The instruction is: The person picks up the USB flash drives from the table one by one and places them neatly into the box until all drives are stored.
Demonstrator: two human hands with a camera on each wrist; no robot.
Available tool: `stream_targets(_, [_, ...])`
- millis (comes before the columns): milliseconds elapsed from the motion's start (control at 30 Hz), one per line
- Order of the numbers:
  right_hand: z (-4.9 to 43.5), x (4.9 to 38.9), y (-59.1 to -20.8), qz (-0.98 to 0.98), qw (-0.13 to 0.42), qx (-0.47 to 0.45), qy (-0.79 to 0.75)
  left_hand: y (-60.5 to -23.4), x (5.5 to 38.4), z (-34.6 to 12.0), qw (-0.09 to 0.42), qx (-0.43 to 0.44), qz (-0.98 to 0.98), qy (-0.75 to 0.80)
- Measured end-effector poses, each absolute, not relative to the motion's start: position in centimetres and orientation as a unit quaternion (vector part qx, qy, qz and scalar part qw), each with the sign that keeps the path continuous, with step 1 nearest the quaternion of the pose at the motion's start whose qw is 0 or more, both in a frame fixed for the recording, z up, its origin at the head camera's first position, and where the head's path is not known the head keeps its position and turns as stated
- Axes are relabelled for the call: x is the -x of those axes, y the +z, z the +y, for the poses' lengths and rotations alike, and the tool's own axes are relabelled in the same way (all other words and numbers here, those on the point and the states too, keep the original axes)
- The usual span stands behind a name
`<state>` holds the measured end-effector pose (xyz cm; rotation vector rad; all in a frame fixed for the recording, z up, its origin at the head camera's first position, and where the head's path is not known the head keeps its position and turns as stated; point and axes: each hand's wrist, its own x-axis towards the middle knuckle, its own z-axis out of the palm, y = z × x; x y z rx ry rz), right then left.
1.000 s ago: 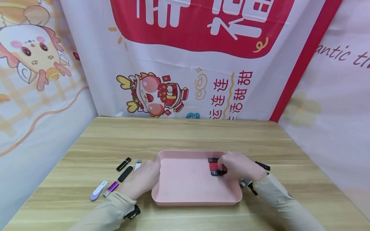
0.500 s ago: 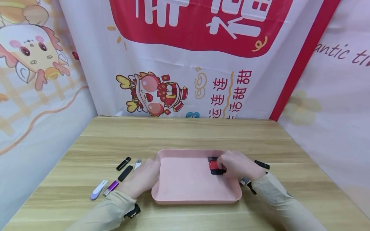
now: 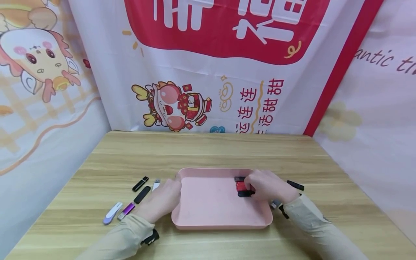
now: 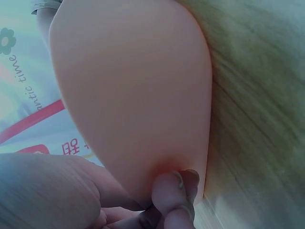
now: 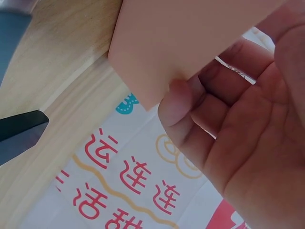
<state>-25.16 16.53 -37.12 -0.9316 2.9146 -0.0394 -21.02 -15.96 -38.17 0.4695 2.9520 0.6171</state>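
A shallow pink tray (image 3: 211,206) sits on the table, with a hand at each short side. My left hand (image 3: 164,196) grips its left wall; in the left wrist view, fingertips (image 4: 167,193) press the outer face while a finger passes behind the rim. My right hand (image 3: 268,186) holds the opposite wall, a fingertip (image 5: 176,102) pressing it from outside. Inside, close to the right hand's fingers, USB sticks lie in a column: a dark one (image 3: 239,179), a red one (image 3: 241,186) and a black one (image 3: 244,193). Their right ends are hidden by the hand.
Left of the tray lie black USB sticks (image 3: 140,183), a purple one (image 3: 127,210), a white one (image 3: 156,184) and a white-and-lavender one (image 3: 112,213). Right of it are a black stick (image 3: 295,185) and a partly hidden grey one (image 3: 276,203). A printed cloth (image 3: 195,65) hangs behind.
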Motion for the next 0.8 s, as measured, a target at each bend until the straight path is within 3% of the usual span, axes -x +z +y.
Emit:
stream_targets(400, [17.6, 25.1, -36.7, 0.942, 0.052, 0.323, -0.069, -38.1, 20.9, -15.4, 0.027, -0.162, 0.968, 0.191])
stream_targets(800, [18.2, 25.4, -35.0, 0.937, 0.006, 0.340, -0.077, -38.1, 20.9, -15.8, 0.034, -0.154, 0.968, 0.195])
